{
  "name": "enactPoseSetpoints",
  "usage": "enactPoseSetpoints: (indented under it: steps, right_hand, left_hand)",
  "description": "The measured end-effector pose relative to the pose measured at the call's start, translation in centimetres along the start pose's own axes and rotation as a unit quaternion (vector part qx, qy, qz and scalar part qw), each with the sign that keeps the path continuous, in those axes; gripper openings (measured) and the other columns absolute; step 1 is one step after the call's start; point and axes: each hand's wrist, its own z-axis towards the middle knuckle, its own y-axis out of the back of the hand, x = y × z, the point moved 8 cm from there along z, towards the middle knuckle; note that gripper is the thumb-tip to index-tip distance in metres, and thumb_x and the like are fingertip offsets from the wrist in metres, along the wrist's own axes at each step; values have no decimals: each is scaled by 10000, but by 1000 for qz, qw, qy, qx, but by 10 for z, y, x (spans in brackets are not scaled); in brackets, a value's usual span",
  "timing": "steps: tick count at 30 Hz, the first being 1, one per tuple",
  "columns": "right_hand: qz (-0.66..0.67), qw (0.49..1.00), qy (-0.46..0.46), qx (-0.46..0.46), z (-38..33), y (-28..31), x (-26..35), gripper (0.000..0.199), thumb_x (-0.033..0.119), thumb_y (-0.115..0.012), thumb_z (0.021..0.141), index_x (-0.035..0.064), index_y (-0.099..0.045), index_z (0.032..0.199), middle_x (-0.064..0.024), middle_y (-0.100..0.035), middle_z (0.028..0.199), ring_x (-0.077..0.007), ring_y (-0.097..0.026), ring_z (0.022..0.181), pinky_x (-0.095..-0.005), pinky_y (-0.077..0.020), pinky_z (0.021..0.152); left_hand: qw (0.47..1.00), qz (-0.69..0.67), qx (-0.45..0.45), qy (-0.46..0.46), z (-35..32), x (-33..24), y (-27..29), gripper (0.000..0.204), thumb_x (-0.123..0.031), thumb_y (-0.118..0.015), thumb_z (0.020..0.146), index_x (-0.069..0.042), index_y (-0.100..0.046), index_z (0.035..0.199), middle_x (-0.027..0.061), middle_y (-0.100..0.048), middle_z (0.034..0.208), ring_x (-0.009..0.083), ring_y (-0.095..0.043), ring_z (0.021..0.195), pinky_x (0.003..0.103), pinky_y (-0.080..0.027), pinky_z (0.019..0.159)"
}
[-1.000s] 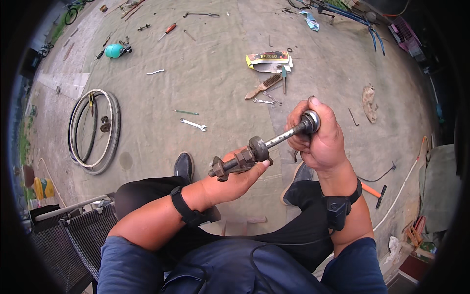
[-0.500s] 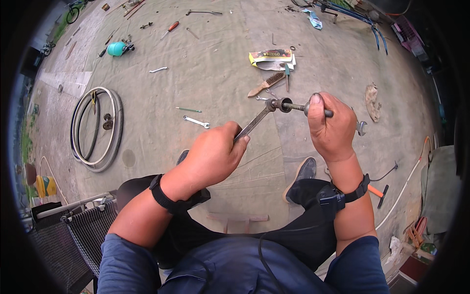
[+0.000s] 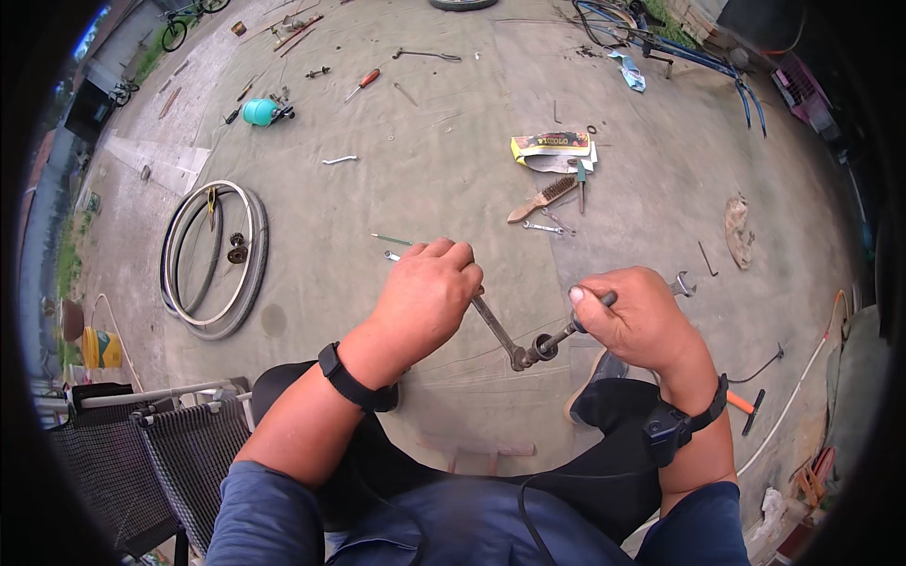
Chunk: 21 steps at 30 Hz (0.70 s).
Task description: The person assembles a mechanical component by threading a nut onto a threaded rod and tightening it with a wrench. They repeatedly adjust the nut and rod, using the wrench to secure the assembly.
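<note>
My left hand (image 3: 429,292) is closed around the far end of a metal crank arm (image 3: 494,324), which slants down to the right. At the crank's lower end a dark round bearing cup (image 3: 544,346) sits around a greasy spindle (image 3: 563,332). My right hand (image 3: 630,316) grips the spindle's other end, thumb on top. An open-ended wrench head (image 3: 683,283) sticks out past the right knuckles; its handle is hidden. Beyond the hands lie a wire brush (image 3: 543,200), small wrenches (image 3: 544,227) and a green-handled tool (image 3: 580,184).
Wheel rims and tyres (image 3: 170,255) lie on the ground sheet to the left. A screwdriver (image 3: 363,85) and a teal container (image 3: 261,112) are farther off. A blue bicycle frame (image 3: 698,61) lies far right. A mesh chair (image 3: 203,453) stands near left, an orange-handled hammer (image 3: 743,406) near right.
Both hands have turned the crank assembly: its cup end has swung down toward my lap, and the crank now slopes down instead of up. The right hand came lower. The view shifted slightly.
</note>
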Motion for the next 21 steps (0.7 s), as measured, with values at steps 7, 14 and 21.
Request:
enactPoseSetpoints:
  steps: [7,14,21]
  right_hand:
    - [-168,904,88,-384,-15,51,-4,319,242,-619,956,43,-577,710,-150,-522,623,-360,-532,583,-417,-425,537]
    - [558,803,-36,-208,-3,17,-42,490,381,-429,1071,28,-538,749,-22,-460,611,-108,-404,521,-315,-311,476]
    - [-79,996,44,-14,-1,-12,3,375,336,-601,952,55,-642,707,-112,-631,624,-323,-599,559,-408,-430,524]
  left_hand:
    - [946,-222,115,207,-3,-26,1,202,-163,-592,1005,32,-575,1054,142,-700,782,325,-679,709,433,-527,656]
    - [743,-630,130,186,-19,-59,-55,226,-172,-574,1035,8,-577,1173,182,-661,1115,303,-665,979,394,-535,829]
    - [997,-38,-59,9,5,-5,24,81,-89,-699,835,-71,-677,911,88,-662,1048,309,-641,986,431,-507,839]
